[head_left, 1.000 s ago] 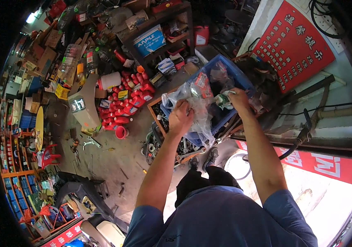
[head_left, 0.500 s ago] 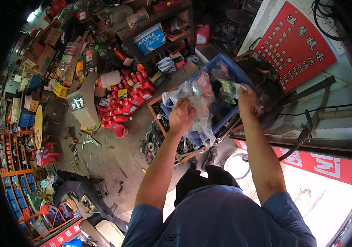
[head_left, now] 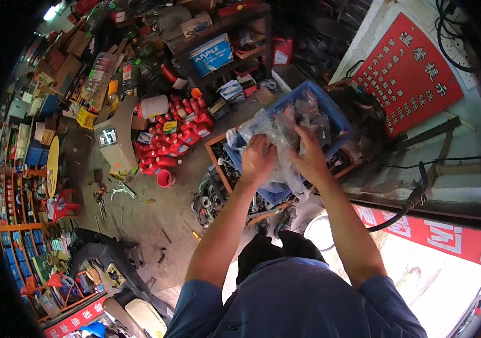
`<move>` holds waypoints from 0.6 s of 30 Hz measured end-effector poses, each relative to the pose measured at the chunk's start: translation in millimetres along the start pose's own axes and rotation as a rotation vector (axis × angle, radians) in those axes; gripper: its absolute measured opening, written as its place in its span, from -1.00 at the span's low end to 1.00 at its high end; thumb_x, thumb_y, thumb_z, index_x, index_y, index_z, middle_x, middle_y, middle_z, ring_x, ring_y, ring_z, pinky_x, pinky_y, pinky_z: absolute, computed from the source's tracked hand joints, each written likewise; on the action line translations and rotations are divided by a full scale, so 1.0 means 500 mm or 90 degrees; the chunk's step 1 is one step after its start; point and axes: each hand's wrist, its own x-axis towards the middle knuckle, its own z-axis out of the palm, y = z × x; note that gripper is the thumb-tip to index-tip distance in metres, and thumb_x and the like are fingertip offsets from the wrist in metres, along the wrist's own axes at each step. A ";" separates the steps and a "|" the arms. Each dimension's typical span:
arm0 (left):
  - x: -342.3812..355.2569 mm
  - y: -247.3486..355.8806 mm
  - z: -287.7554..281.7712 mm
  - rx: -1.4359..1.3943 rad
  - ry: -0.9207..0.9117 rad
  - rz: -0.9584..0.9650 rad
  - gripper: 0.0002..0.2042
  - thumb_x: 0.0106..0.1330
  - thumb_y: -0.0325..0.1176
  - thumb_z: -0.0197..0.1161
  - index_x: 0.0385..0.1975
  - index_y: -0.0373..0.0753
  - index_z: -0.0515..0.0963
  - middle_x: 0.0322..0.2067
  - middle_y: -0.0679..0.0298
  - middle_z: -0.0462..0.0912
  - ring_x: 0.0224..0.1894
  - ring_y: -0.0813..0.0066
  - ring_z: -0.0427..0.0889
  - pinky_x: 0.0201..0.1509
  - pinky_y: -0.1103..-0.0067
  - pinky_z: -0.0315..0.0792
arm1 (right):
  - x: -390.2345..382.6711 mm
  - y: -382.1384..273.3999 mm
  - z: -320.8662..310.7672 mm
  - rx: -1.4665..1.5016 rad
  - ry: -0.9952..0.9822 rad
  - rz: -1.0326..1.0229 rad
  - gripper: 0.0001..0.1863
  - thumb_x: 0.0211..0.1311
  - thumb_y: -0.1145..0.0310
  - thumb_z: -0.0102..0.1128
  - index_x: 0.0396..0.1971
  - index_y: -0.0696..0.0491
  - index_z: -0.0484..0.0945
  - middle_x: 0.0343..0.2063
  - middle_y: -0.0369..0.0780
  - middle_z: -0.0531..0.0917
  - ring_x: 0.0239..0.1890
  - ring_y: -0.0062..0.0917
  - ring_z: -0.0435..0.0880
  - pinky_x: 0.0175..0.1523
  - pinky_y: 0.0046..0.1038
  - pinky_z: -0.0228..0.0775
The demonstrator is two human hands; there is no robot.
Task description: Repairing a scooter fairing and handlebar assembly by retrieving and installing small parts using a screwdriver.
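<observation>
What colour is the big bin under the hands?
The bin is blue; the head view shows it best.

This is looking like a vehicle repair workshop: a wrench (head_left: 123, 190) and a screwdriver (head_left: 147, 201) are lying on the stained floor (head_left: 139, 217), and red bottles (head_left: 179, 143) are crowding beside a beige body panel (head_left: 119, 155) with a lamp (head_left: 107, 137). Loose metal parts (head_left: 209, 207) are heaping up nearby, while shelves (head_left: 22, 227) at the bent left rim are apparently holding small boxes.
</observation>
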 end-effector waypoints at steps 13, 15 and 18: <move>0.032 0.025 -0.036 -0.342 -0.063 -0.223 -0.65 0.27 -0.25 0.23 -0.01 -0.29 0.48 -0.01 0.10 0.50 -0.04 0.22 0.55 0.05 0.46 0.40 | 0.071 0.081 0.014 -0.179 -0.013 0.159 -0.45 0.00 0.48 0.16 0.09 -0.11 0.42 -0.05 0.02 0.43 -0.08 0.01 0.53 -0.06 -0.03 0.41; 0.033 0.006 -0.062 -0.230 0.101 -0.142 -0.65 0.24 -0.35 0.24 0.00 -0.32 0.44 -0.04 0.04 0.48 0.00 0.15 0.51 0.07 0.39 0.38 | 0.101 0.081 -0.013 -0.243 0.100 0.172 -0.62 0.01 0.49 0.15 -0.09 -0.02 0.49 -0.08 0.00 0.44 -0.08 0.01 0.54 -0.06 -0.04 0.41; 0.010 -0.003 -0.085 -0.060 0.171 -0.156 -0.60 0.22 -0.38 0.25 0.04 -0.35 0.40 -0.02 -0.02 0.45 0.04 0.03 0.48 0.10 0.33 0.36 | 0.116 0.084 -0.029 -0.325 0.122 0.166 -0.60 0.02 0.51 0.13 -0.06 -0.03 0.48 -0.11 0.00 0.45 -0.07 0.01 0.53 -0.06 -0.05 0.41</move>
